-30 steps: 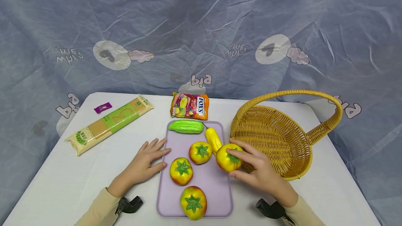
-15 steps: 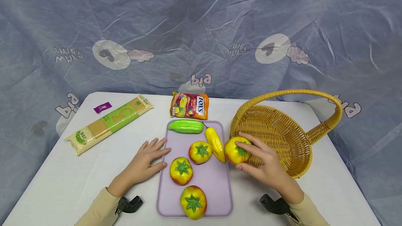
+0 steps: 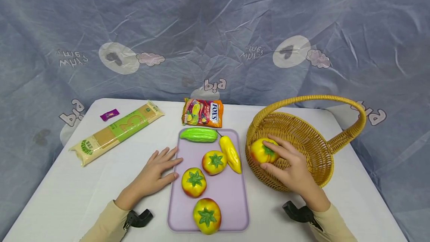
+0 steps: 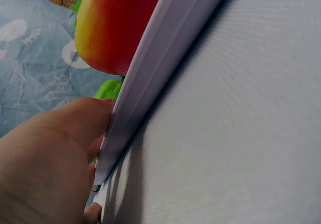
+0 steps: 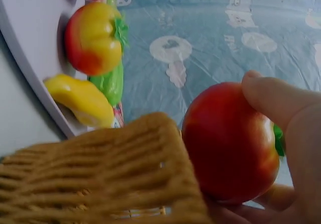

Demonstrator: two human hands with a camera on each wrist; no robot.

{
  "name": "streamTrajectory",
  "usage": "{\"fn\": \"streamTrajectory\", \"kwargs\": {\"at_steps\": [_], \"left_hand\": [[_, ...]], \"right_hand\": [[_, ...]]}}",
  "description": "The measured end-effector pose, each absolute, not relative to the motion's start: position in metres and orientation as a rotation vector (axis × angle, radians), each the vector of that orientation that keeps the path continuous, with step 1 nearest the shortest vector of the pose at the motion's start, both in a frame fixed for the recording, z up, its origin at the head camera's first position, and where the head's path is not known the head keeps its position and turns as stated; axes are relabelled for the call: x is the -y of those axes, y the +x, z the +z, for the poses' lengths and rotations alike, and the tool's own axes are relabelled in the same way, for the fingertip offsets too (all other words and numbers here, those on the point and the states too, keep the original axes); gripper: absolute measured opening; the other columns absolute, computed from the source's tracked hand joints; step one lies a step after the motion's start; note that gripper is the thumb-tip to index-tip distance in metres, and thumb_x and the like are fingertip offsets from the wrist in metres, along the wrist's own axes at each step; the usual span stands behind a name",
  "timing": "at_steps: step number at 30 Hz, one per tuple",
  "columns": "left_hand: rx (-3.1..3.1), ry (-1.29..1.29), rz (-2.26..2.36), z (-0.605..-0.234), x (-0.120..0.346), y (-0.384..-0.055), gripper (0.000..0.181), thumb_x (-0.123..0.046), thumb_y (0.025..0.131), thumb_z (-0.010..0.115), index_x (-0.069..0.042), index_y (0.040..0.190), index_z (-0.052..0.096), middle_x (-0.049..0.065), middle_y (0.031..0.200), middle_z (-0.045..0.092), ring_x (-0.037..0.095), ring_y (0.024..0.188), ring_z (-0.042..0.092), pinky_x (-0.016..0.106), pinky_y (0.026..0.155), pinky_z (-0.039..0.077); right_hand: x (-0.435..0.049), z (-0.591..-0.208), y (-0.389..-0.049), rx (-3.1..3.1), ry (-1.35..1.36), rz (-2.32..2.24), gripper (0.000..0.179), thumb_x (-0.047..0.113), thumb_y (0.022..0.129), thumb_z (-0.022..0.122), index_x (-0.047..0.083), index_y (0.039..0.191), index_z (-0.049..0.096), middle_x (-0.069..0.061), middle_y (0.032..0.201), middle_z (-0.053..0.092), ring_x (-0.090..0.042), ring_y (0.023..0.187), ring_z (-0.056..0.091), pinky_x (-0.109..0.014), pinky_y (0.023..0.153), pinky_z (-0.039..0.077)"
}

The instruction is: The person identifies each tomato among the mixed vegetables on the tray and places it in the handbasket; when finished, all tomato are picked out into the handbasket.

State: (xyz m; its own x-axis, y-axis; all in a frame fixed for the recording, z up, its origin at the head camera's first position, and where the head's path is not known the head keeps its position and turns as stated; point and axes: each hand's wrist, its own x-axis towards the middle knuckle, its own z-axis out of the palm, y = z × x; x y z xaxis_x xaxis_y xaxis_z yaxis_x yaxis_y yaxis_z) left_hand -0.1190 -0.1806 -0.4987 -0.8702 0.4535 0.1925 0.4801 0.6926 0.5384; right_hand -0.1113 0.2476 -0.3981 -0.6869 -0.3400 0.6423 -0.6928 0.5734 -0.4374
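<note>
Right hand (image 3: 293, 167), its grip pinching a red-yellow fruit (image 3: 260, 151), fruit at nine o'clock of the wicker basket (image 3: 299, 128), left hand (image 3: 156, 173), its grip spread, at nine o'clock of the lilac tray (image 3: 231, 206).

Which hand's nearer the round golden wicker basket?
Right hand: at the mouth of the basket, gripping a round yellow-red fruit. Left hand: farther, on the left edge of the rectangular lilac tray.

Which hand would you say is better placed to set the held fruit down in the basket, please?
Probably the right hand: it holds the yellow-red fruit at the basket, whereas the left hand touches the tray on the side away from the basket.
</note>
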Motion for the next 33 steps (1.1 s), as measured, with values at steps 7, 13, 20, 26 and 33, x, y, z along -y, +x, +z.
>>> {"fn": "streamTrajectory", "kwargs": {"at_steps": [7, 13, 20, 26, 33], "left_hand": [[2.849, -0.784, -0.934, -0.498, 0.181, -0.118, 0.048, -0.034, 0.092, 0.071, -0.019, 0.138, 0.066, 0.011, 0.161, 0.043, 0.048, 0.150, 0.034, 0.073, 0.120, 0.017], [2.843, -0.781, -0.930, -0.500, 0.181, -0.119, 0.048, -0.034, 0.093, 0.071, -0.019, 0.137, 0.066, 0.012, 0.161, 0.044, 0.048, 0.150, 0.035, 0.073, 0.120, 0.018], [2.844, -0.775, -0.937, -0.500, 0.181, -0.119, 0.048, -0.034, 0.092, 0.071, -0.019, 0.138, 0.066, 0.011, 0.160, 0.044, 0.048, 0.150, 0.035, 0.073, 0.120, 0.018], [2.844, -0.774, -0.936, -0.500, 0.180, -0.119, 0.047, -0.034, 0.092, 0.071, -0.020, 0.137, 0.066, 0.011, 0.160, 0.045, 0.047, 0.150, 0.035, 0.073, 0.120, 0.018], [2.841, -0.777, -0.930, -0.499, 0.181, -0.119, 0.047, -0.034, 0.092, 0.071, -0.020, 0.137, 0.067, 0.011, 0.160, 0.045, 0.047, 0.150, 0.036, 0.073, 0.120, 0.018]], "right_hand": [[-0.257, -0.399, -0.117, 2.360, 0.687, 0.883, 0.062, 0.001, 0.066, 0.090, 0.006, 0.125, 0.072, -0.018, 0.132, 0.068, -0.002, 0.119, 0.061, 0.000, 0.093, 0.044], [-0.262, -0.402, -0.120, 2.438, 0.581, 0.854, 0.061, 0.000, 0.067, 0.090, 0.006, 0.125, 0.072, -0.019, 0.132, 0.067, -0.006, 0.114, 0.063, 0.002, 0.086, 0.044], [-0.267, -0.408, -0.125, 2.529, 0.540, 0.819, 0.056, 0.004, 0.071, 0.089, 0.003, 0.124, 0.071, -0.024, 0.131, 0.066, -0.034, 0.104, 0.069, 0.003, 0.079, 0.043], [-0.268, -0.408, -0.127, 2.630, 0.506, 0.760, 0.053, 0.012, 0.076, 0.088, 0.006, 0.126, 0.071, -0.024, 0.129, 0.067, -0.043, 0.112, 0.068, -0.022, 0.083, 0.055], [-0.268, -0.416, -0.130, 2.781, 0.494, 0.702, 0.052, 0.019, 0.081, 0.086, 0.004, 0.128, 0.069, -0.027, 0.127, 0.066, -0.047, 0.110, 0.067, -0.059, 0.086, 0.058]]}}
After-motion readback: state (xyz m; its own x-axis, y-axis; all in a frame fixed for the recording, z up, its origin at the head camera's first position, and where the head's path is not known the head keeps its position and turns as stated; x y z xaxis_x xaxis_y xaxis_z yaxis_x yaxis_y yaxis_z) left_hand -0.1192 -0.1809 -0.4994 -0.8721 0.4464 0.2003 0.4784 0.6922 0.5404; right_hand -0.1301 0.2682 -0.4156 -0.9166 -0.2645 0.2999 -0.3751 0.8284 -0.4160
